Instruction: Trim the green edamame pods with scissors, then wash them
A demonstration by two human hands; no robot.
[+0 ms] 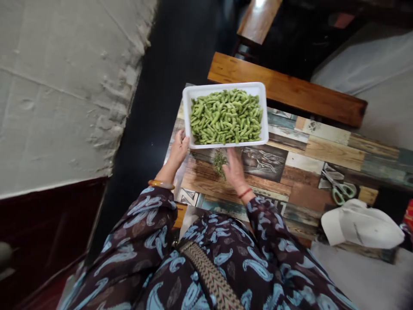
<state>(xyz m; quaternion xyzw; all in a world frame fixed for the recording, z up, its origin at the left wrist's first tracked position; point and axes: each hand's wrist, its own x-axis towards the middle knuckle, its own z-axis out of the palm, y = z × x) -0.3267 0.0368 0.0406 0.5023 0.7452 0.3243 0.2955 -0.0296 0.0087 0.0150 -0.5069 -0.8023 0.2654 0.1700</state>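
Observation:
A white plastic tray, piled with green edamame pods, is at the far left part of the table. My left hand grips the tray's near left corner, thumb at the rim and the other fingers mostly hidden. Just in front of the tray's near side, my right hand reaches low over the table with its fingers stretched forward, slightly blurred. The fingertips meet the tray's near edge in view; whether they touch it I cannot tell. Beside that hand lies a small heap of green scraps.
The table has a patchwork wood-print top. Scissors with green handles and a white cap lie to the right. A wooden bench stands beyond the table, another bench behind it. A rough pale wall is at left.

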